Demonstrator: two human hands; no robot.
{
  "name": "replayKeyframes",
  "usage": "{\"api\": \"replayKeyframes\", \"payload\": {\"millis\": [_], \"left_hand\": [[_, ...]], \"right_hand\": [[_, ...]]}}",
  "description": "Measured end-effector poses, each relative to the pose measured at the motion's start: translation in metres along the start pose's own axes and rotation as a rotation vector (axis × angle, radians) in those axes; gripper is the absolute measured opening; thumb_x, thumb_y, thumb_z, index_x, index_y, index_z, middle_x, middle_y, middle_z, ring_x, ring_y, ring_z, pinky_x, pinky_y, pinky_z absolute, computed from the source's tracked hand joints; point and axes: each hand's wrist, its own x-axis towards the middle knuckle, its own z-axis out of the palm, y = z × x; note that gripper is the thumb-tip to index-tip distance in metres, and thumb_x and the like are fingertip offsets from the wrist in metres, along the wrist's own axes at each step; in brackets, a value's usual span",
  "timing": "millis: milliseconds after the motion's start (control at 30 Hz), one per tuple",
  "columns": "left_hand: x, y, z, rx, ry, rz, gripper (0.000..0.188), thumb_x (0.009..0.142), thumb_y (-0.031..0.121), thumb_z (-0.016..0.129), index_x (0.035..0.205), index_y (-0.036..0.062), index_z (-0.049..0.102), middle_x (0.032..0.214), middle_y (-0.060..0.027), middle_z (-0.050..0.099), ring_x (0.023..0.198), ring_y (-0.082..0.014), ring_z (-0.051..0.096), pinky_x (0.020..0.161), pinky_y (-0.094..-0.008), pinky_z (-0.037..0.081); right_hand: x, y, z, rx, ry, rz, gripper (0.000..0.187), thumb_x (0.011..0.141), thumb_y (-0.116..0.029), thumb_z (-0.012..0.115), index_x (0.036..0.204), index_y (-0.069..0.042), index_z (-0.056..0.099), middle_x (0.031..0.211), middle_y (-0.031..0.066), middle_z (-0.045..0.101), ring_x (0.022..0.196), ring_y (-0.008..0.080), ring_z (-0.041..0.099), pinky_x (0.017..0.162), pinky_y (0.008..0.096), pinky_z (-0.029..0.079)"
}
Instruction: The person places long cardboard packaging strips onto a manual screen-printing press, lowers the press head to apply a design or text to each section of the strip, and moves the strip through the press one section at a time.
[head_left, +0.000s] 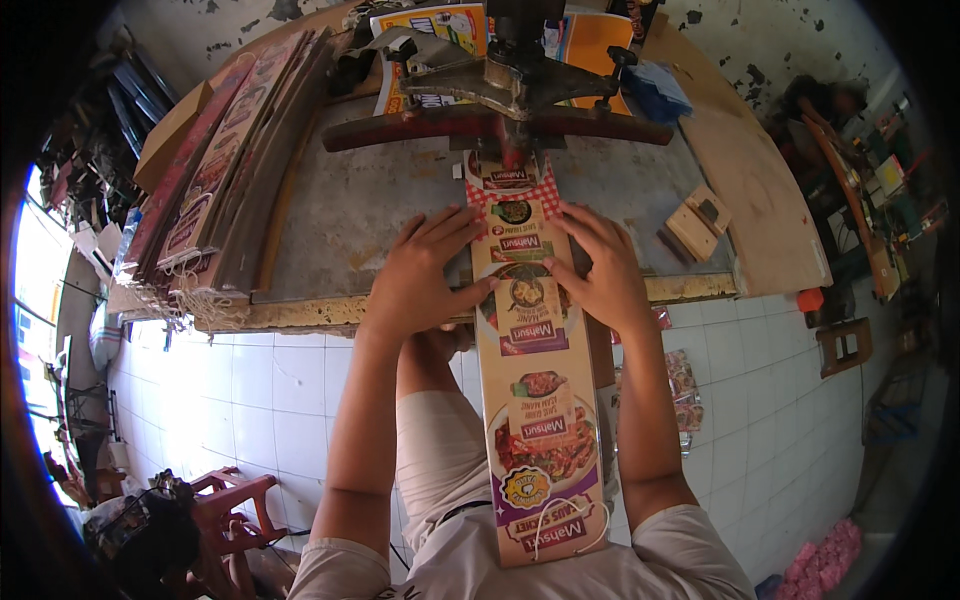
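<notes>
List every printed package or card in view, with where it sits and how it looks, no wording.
Long printed card strip: under both hands, running from the press to the lap; orange, purple, food pictures.
Stacked printed strips: left of the table, leaning in a row; brown and red.
Printed sheets: behind the press; yellow and orange.
Loose printed pieces: on the tiled floor, right; multicoloured.

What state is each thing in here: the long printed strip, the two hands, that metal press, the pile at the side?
Printed cardboard strip: flat, far end under the press.
Left hand: open, pressing the strip's left edge.
Right hand: open, pressing its right edge.
Metal press: standing over the strip's end.
Stack of strips: piled, untouched.
</notes>
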Motion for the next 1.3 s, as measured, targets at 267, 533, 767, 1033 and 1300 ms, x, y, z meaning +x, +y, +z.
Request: {"api": "replayKeyframes", "payload": {"millis": [267,533,767,1033,1300], "left_hand": [[0.001,-0.001,0.0,0.012,0.005,0.005,0.073,0.087,0.041,0.092,0.151,0.0109,0.074,0.166,-0.0087,0.065,0.16,-0.0317,0.053,0.135,-0.0573,0.038],[0.002,0.0,-0.001,0.011,-0.001,-0.004,0.073,0.088,0.043,0.092,0.151,0.011,0.074,0.166,-0.0086,0.065,0.16,-0.0321,0.053,0.136,-0.0574,0.037],[0.001,0.0,-0.001,0.009,0.003,-0.01,0.073,0.087,0.042,0.092,0.15,0.0108,0.075,0.165,-0.0089,0.066,0.16,-0.032,0.054,0.136,-0.0577,0.037],[0.002,0.0,-0.003,-0.023,-0.003,-0.006,0.073,0.086,0.04,0.093,0.15,0.0096,0.075,0.164,-0.011,0.066,0.16,-0.0321,0.054,0.135,-0.0578,0.037],[0.001,0.005,-0.007,-0.037,0.008,-0.015,0.07,0.087,0.038,0.092,0.148,0.0096,0.075,0.163,-0.011,0.067,0.159,-0.0315,0.054,0.135,-0.0566,0.038]], "right_hand": [[0.001,0.0,-0.001,-0.015,-0.014,0.008,0.056,0.101,-0.034,0.084,0.15,-0.01,0.071,0.163,0.01,0.062,0.155,0.0312,0.054,0.13,0.0515,0.039],[0.0,0.002,-0.001,-0.022,-0.025,0.022,0.057,0.102,-0.035,0.083,0.153,-0.011,0.071,0.163,0.0111,0.061,0.156,0.0311,0.053,0.131,0.0525,0.038],[0.001,-0.002,-0.003,-0.012,-0.023,0.009,0.057,0.101,-0.034,0.084,0.151,-0.01,0.071,0.163,0.0107,0.061,0.154,0.0317,0.055,0.13,0.0524,0.039],[-0.001,0.0,0.002,0.008,0.026,0.01,0.053,0.101,-0.032,0.084,0.147,-0.009,0.072,0.16,0.0099,0.063,0.153,0.0337,0.056,0.129,0.0531,0.04],[-0.022,0.03,-0.041,-0.235,0.471,0.144,0.044,0.102,-0.022,0.082,0.143,-0.01,0.073,0.155,0.0121,0.065,0.146,0.0368,0.06,0.125,0.0563,0.042]]}}
